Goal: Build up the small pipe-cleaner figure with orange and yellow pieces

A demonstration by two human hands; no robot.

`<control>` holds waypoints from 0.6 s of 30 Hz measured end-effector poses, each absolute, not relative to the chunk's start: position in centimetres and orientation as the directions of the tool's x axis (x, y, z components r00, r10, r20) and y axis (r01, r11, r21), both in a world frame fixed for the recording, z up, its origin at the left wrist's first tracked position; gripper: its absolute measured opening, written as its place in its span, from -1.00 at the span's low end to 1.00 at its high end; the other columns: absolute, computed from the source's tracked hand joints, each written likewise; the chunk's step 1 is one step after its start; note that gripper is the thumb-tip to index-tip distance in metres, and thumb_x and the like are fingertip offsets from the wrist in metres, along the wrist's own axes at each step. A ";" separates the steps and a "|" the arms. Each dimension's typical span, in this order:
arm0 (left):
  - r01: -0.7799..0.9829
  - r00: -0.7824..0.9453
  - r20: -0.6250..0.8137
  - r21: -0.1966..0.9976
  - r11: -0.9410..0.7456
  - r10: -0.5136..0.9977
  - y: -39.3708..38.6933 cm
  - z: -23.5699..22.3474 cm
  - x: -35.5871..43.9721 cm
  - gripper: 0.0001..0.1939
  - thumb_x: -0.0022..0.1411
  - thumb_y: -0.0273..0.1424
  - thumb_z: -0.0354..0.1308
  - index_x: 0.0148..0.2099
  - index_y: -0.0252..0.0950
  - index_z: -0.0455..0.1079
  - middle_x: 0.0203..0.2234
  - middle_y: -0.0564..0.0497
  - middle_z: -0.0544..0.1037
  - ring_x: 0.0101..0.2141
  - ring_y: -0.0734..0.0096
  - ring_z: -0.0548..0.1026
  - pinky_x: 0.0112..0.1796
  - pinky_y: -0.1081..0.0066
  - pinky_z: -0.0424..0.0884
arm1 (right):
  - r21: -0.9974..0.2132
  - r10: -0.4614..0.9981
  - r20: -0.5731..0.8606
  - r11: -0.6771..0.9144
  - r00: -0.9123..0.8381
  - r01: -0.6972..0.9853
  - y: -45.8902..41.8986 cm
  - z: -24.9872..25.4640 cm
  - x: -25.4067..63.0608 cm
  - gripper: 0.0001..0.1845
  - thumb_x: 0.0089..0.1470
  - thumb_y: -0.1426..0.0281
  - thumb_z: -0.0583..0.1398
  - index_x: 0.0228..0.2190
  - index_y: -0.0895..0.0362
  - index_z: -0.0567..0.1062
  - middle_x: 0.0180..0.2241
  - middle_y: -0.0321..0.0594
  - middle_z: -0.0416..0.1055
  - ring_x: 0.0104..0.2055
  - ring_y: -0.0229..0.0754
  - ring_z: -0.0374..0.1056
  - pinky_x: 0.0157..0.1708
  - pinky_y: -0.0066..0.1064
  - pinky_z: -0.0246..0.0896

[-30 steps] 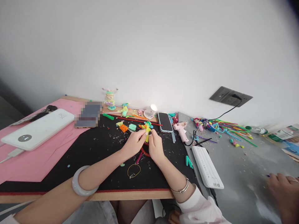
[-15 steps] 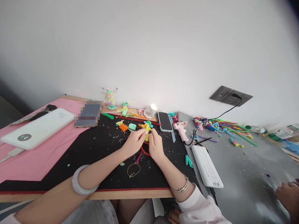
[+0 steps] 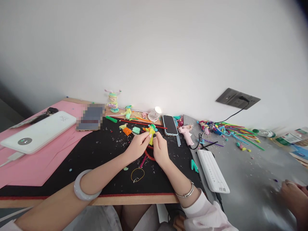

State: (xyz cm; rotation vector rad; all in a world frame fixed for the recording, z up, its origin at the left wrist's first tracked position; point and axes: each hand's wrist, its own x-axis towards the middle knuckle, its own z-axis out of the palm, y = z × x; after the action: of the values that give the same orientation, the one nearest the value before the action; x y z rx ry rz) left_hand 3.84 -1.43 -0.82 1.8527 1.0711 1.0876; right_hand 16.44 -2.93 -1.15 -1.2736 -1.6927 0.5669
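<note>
A small yellow fuzzy pipe-cleaner figure point(image 3: 151, 131) with a green top is pinched between both hands above the black mat point(image 3: 101, 166). My left hand point(image 3: 137, 146) grips it from the left with thumb and fingers together. From the right, my right hand point(image 3: 160, 148) closes on it, its dark-nailed thumb against the yellow part. Below the hands lie a red pipe-cleaner piece point(image 3: 149, 155), a magenta stem point(image 3: 143, 161) and a rubber band point(image 3: 138, 175). Orange point(image 3: 127, 131) and mint point(image 3: 136, 130) fuzzy pieces rest just beyond my left hand.
A paper cup point(image 3: 155, 113), a phone point(image 3: 170, 125) and a pink glue gun point(image 3: 186, 134) stand or lie behind. A white power bank point(image 3: 213, 171) is at right, another point(image 3: 39, 131) at left on pink paper. Another person's hand point(image 3: 295, 194) is at the far right.
My hands stay nearly in place around the yellow figure, with only slight finger movement. The other person's hand at the far right has moved slightly left and more of it shows.
</note>
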 end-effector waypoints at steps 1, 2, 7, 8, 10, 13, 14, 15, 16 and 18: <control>0.293 0.296 0.306 0.873 -0.391 0.905 -1.4 -0.8 3.9 -0.69 0.30 -0.34 -0.14 -0.51 -0.26 0.03 -0.68 0.17 0.12 -0.61 0.55 0.10 -0.53 0.47 0.05 | -0.788 0.920 0.389 0.360 -0.048 0.500 -2.9 -1.2 16.4 -0.76 0.19 0.41 -0.09 -0.53 0.08 0.07 -0.62 -0.43 0.03 -0.60 -0.33 -0.02 -0.56 -0.47 -0.13; 0.293 0.295 0.305 0.873 -0.390 0.905 -1.4 -0.8 3.9 -0.69 0.30 -0.34 -0.13 -0.51 -0.26 0.03 -0.68 0.17 0.12 -0.61 0.55 0.10 -0.53 0.47 0.05 | -0.789 0.920 0.388 0.359 -0.048 0.499 -2.9 -1.2 16.4 -0.76 0.19 0.41 -0.09 -0.53 0.08 0.07 -0.62 -0.43 0.03 -0.60 -0.33 -0.02 -0.56 -0.47 -0.13; 0.299 0.290 0.307 0.871 -0.390 0.906 -1.3 -0.8 3.9 -0.69 0.30 -0.34 -0.13 -0.51 -0.26 0.03 -0.68 0.17 0.12 -0.61 0.55 0.10 -0.53 0.47 0.05 | -0.793 0.921 0.387 0.361 -0.053 0.490 -2.8 -1.2 16.5 -0.76 0.19 0.40 -0.09 -0.53 0.08 0.08 -0.62 -0.43 0.04 -0.60 -0.33 -0.01 -0.56 -0.47 -0.12; 0.299 0.289 0.309 0.870 -0.392 0.906 -1.3 -0.8 3.9 -0.70 0.30 -0.34 -0.13 -0.50 -0.26 0.03 -0.68 0.17 0.12 -0.62 0.55 0.10 -0.53 0.47 0.05 | -0.794 0.921 0.387 0.361 -0.051 0.490 -2.8 -1.2 16.5 -0.76 0.19 0.40 -0.09 -0.53 0.08 0.08 -0.61 -0.42 0.04 -0.59 -0.33 -0.01 -0.56 -0.47 -0.12; 0.298 0.285 0.313 0.870 -0.394 0.906 -1.3 -0.8 3.8 -0.70 0.30 -0.34 -0.14 -0.50 -0.26 0.04 -0.68 0.18 0.12 -0.62 0.55 0.10 -0.54 0.47 0.05 | -0.794 0.922 0.385 0.358 -0.049 0.491 -2.8 -1.2 16.5 -0.76 0.19 0.40 -0.09 -0.53 0.08 0.09 -0.61 -0.42 0.04 -0.59 -0.33 -0.01 -0.55 -0.47 -0.12; 0.296 0.284 0.319 0.868 -0.399 0.904 -1.4 -0.8 3.8 -0.70 0.30 -0.34 -0.14 -0.50 -0.27 0.05 -0.69 0.18 0.12 -0.62 0.56 0.11 -0.54 0.47 0.06 | -0.799 0.925 0.378 0.352 -0.048 0.488 -2.9 -1.2 16.4 -0.76 0.19 0.40 -0.09 -0.53 0.08 0.09 -0.61 -0.42 0.04 -0.59 -0.32 -0.01 -0.56 -0.46 -0.12; 0.293 0.285 0.321 0.868 -0.401 0.903 -1.4 -0.8 3.8 -0.70 0.30 -0.34 -0.13 -0.50 -0.27 0.05 -0.69 0.18 0.12 -0.62 0.56 0.11 -0.54 0.47 0.06 | -0.801 0.925 0.376 0.351 -0.048 0.486 -2.9 -1.2 16.4 -0.76 0.19 0.40 -0.09 -0.53 0.08 0.10 -0.62 -0.42 0.04 -0.60 -0.32 -0.01 -0.56 -0.46 -0.12; 0.289 0.286 0.321 0.869 -0.401 0.903 -1.4 -0.8 3.8 -0.70 0.30 -0.34 -0.13 -0.51 -0.27 0.05 -0.69 0.18 0.12 -0.63 0.56 0.11 -0.54 0.47 0.06 | -0.801 0.925 0.376 0.352 -0.049 0.484 -2.9 -1.1 16.4 -0.77 0.18 0.40 -0.09 -0.53 0.08 0.10 -0.61 -0.42 0.04 -0.60 -0.32 -0.01 -0.56 -0.46 -0.12; 0.287 0.288 0.321 0.870 -0.401 0.902 -1.4 -0.8 3.8 -0.70 0.29 -0.34 -0.13 -0.51 -0.27 0.05 -0.69 0.18 0.12 -0.63 0.56 0.10 -0.54 0.48 0.06 | -0.801 0.925 0.378 0.353 -0.050 0.483 -2.9 -1.1 16.4 -0.77 0.18 0.40 -0.09 -0.53 0.08 0.10 -0.62 -0.42 0.04 -0.60 -0.32 -0.01 -0.56 -0.46 -0.12; 0.280 0.290 0.317 0.874 -0.397 0.903 -1.4 -0.8 3.8 -0.70 0.29 -0.35 -0.13 -0.50 -0.27 0.05 -0.69 0.18 0.12 -0.63 0.56 0.10 -0.54 0.48 0.06 | -0.800 0.923 0.381 0.357 -0.051 0.482 -2.9 -1.0 16.3 -0.76 0.18 0.40 -0.09 -0.53 0.08 0.10 -0.62 -0.42 0.04 -0.60 -0.32 -0.01 -0.56 -0.46 -0.12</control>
State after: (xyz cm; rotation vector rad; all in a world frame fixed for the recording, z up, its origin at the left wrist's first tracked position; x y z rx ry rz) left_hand 3.82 -1.42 -0.79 1.8458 1.0630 1.1067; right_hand 16.35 -2.90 -1.02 -1.2643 -1.6845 0.5917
